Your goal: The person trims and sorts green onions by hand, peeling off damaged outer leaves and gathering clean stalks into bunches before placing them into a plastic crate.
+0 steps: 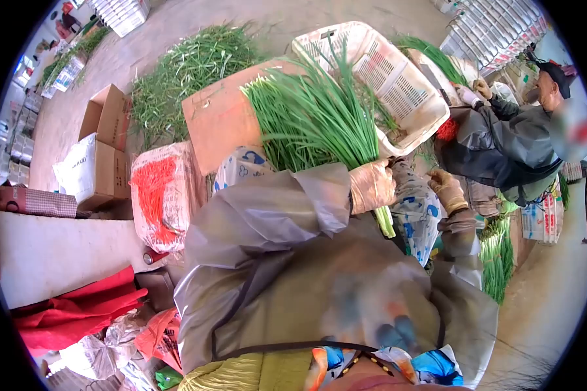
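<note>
My left hand (372, 186), in a tan glove, is closed around a bunch of garlic chives (355, 124). The long green leaves fan up and away from me, and the pale stem ends stick out below the glove. Under and beside the bunch, more chives (277, 111) lie on a brown board (218, 124), their pale ends toward the left. To the right, my gloved right hand (447, 189) is raised with loosely bent fingers and nothing visible in it. A blue-and-white printed bag (416, 212) lies between my two hands.
A white plastic crate (398, 72) stands ahead. Red ties (156, 195) lie on a sack at left, near cardboard boxes (107, 156). A heap of loose greens (195, 72) covers the floor behind. A co-worker (509, 130) handles chives at right; more chives (497, 260) stand below.
</note>
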A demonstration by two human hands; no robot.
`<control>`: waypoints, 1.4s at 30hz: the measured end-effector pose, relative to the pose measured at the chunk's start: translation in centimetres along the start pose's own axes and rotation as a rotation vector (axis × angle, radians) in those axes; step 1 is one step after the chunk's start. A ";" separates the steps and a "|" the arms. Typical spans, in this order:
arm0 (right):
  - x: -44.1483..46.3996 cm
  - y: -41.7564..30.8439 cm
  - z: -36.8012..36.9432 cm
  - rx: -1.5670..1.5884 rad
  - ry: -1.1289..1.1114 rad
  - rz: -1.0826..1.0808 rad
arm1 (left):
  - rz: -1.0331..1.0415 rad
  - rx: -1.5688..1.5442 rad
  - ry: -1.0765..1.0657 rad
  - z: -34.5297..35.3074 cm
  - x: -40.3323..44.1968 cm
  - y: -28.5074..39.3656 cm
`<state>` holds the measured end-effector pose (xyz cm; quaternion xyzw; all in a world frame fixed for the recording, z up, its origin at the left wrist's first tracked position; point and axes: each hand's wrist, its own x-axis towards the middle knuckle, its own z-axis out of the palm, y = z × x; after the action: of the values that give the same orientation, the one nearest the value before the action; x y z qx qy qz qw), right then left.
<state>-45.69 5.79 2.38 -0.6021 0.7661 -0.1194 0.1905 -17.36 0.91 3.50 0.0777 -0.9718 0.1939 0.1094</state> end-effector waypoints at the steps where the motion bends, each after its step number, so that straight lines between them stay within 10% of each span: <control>1: 0.3 0.0 0.1 -0.009 -0.017 -0.002 | -0.010 -0.069 -0.069 0.5 -0.2 1.0; 6: 2.1 -5.3 -0.3 0.210 -0.007 -0.262 | 0.033 -0.195 0.043 1.9 1.2 3.8; 10: 1.7 -15.5 -3.0 0.968 -0.085 -0.367 | 0.070 -0.881 0.557 -6.2 0.1 0.0; 13: 3.4 -19.1 -2.4 0.885 -0.281 -0.563 | 0.025 -1.813 0.740 -4.7 -1.4 -2.5; 17: 3.1 -18.3 6.7 1.385 -0.820 -0.243 | -0.850 -2.320 1.143 2.0 -6.3 -5.0; 18: 3.3 -18.1 8.4 1.372 -1.002 -0.178 | -0.572 -2.913 1.392 5.5 -7.9 -5.7; 25: 6.7 -23.5 15.7 1.089 -0.713 0.092 | -1.261 -2.226 1.168 11.3 -13.1 -9.9; 27: 11.6 -24.2 16.4 1.138 -0.603 -0.066 | -1.576 -1.732 1.090 13.1 -15.3 -12.2; 33: 22.7 -29.6 21.4 0.689 -0.411 -0.145 | -2.111 -1.530 1.094 15.3 -19.7 -16.3; 37: 23.6 -29.9 26.5 0.357 -0.384 -0.112 | -2.089 -1.293 0.710 24.0 -22.6 -16.2; 38: 23.6 -29.8 27.2 0.338 -0.289 -0.118 | -1.991 -1.470 0.979 29.5 -24.4 -15.1; 42: 22.3 -28.8 26.1 0.207 -0.125 -0.129 | -1.907 -1.509 0.886 24.9 -22.0 -16.3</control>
<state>-13.58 -21.67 -12.55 -0.6336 0.6959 -0.1723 0.2907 2.45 -21.43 -18.42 0.5850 -0.2832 -0.5439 0.5309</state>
